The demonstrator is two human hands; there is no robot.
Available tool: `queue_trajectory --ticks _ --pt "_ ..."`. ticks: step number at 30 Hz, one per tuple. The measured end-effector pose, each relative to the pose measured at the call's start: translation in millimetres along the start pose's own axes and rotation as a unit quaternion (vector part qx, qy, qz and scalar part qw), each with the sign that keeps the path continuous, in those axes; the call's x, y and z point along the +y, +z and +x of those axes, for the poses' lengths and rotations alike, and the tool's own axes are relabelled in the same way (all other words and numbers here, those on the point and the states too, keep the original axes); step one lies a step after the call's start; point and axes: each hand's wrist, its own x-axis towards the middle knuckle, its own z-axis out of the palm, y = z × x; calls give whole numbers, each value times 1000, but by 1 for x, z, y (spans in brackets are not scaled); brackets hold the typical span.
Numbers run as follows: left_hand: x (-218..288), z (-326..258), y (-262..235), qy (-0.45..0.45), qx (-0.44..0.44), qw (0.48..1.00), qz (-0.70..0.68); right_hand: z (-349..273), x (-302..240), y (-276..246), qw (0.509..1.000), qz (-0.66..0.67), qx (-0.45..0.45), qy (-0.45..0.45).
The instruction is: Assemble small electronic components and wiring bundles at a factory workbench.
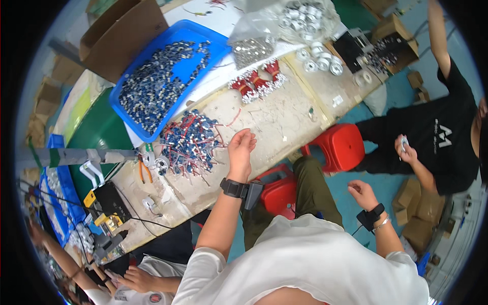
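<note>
My left hand (241,148) is over the near part of the workbench, its fingers curled together and nothing showing in them. Just left of it lies a pile of small blue circuit boards with red and white wires (189,142). Beyond the hand are bundles of red wires with white connectors (256,81). My right hand (362,194) hangs over the floor at the right, away from the bench, fingers loosely bent and apart, with nothing visible in it. Dark bands sit on both wrists.
A blue tray (227,47) holds many small boards. White metal cups (323,61) stand at the back right. Orange-handled pliers (146,170) lie at the left. Red stools (345,147) are beside the bench. One person in black (432,137) stands right; another person (147,279) is lower left.
</note>
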Motion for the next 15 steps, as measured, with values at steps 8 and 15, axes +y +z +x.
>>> queue_trajectory --ticks 8,15 --pt "-5 138 38 167 226 953 115 166 -103 19 922 -37 -195 -332" --pt "4 205 25 4 143 970 196 171 -51 -15 953 -1 -112 -280"
